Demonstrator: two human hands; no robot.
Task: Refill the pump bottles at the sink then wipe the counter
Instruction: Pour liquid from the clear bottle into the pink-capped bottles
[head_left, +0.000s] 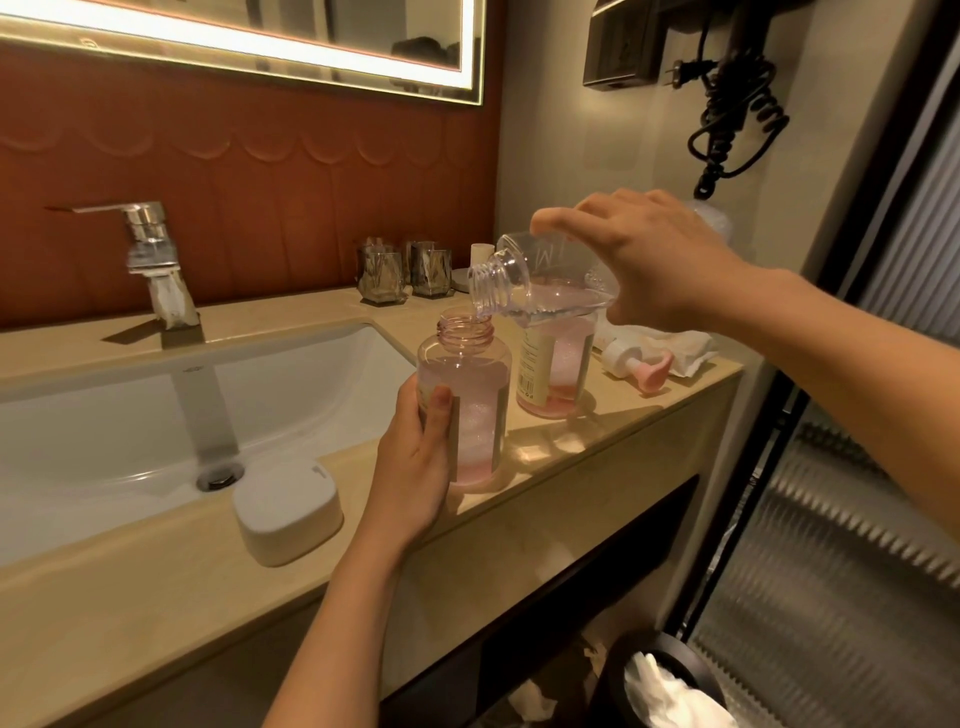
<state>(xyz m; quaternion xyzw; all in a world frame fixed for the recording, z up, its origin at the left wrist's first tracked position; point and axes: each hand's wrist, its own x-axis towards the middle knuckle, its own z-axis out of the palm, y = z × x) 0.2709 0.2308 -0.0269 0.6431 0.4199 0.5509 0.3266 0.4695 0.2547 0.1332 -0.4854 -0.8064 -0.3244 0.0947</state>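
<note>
Beside sink (130, 415), at counter (613, 421) edge: pink bottle (475, 410) upright, cap off.
L hand (415, 467): fingers curled round its side, thumb in front.
R hand (660, 260): grips clear bottle (545, 280) from above, tipped, neck over pink bottle's mouth.

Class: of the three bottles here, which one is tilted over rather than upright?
The clear bottle in the right hand, tipped over the pink bottle that the left hand holds upright; the other pink bottle stands on the counter.

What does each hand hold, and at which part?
Left hand grips the pink bottle round its body; right hand holds the tilted clear bottle by its base end.
</note>
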